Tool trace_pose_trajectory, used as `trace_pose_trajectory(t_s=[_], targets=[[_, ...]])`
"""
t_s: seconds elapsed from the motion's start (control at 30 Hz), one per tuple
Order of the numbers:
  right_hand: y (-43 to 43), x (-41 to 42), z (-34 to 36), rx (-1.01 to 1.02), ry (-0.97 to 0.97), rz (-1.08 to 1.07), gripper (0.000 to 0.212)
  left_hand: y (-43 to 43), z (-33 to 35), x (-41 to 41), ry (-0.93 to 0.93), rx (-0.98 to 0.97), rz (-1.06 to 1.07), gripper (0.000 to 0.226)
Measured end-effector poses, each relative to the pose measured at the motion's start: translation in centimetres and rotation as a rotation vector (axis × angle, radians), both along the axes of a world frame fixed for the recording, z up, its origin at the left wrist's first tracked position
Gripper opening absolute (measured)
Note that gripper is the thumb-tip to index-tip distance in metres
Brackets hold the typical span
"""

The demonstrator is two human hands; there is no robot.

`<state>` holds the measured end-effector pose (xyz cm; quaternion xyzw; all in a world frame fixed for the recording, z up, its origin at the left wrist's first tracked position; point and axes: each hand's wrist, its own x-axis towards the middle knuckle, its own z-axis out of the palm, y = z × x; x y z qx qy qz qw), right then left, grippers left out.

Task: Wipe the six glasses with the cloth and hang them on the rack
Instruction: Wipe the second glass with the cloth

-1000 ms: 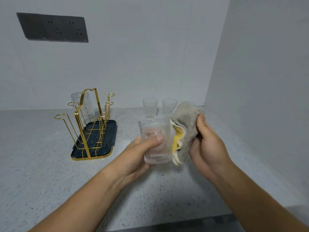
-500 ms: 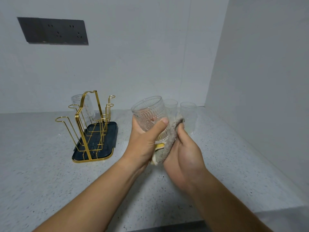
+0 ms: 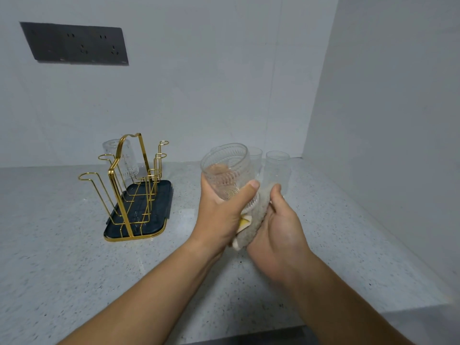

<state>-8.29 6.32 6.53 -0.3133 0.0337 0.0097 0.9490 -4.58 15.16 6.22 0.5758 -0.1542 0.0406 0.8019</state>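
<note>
A ribbed glass (image 3: 227, 168) tilts at frame centre, gripped by the left hand (image 3: 219, 215), whose thumb and fingers curl round it. The right hand (image 3: 278, 230) clutches the cloth (image 3: 254, 217) against its base. Plain glasses (image 3: 277, 168) stand just behind. At centre-left, the gold rack (image 3: 129, 185) carries one upturned glass (image 3: 124, 155).

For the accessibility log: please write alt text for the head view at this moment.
The left hand grips a ribbed glass while the right hand presses a grey cloth against its lower side. To the left on the speckled counter, a gold wire rack holds one upturned glass; other clear glasses stand behind the hands.
</note>
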Motion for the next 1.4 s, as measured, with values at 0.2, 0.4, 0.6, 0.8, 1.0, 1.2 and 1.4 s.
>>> trace_pose_trajectory(t_s=[0.2, 0.4, 0.6, 0.8, 1.0, 1.2, 1.4], targets=[[-1.3, 0.4, 0.6, -0.023, 0.048, -0.025, 0.065, 0.2, -0.7, 0.3, -0.012, -0.002, -0.020, 0.055], [-1.0, 0.4, 0.1, -0.050, 0.091, 0.023, 0.068, 0.0, -1.2, 0.4, -0.024, 0.060, 0.017, 0.051], [-2.1, -0.5, 0.3, -0.101, 0.121, 0.019, 0.061, 0.8, -1.7, 0.8, -0.020, 0.080, 0.048, 0.056], [-1.9, 0.3, 0.3, -0.055, 0.121, -0.033, 0.067, -0.2, -2.4, -0.6, -0.022, 0.072, 0.001, 0.055], [-1.7, -0.7, -0.6, -0.100, 0.152, 0.047, 0.064, 1.0, -1.6, 0.9, -0.058, 0.169, 0.137, 0.059], [-2.3, 0.3, 0.4, -0.067, 0.184, -0.054, 0.063, 0.1, -2.4, -0.3, -0.016, 0.102, 0.016, 0.056], [-2.9, 0.0, -1.1, -0.217, 0.235, -0.023, 0.059, 0.9, -3.5, 0.6, 0.062, 0.143, 0.025, 0.061]])
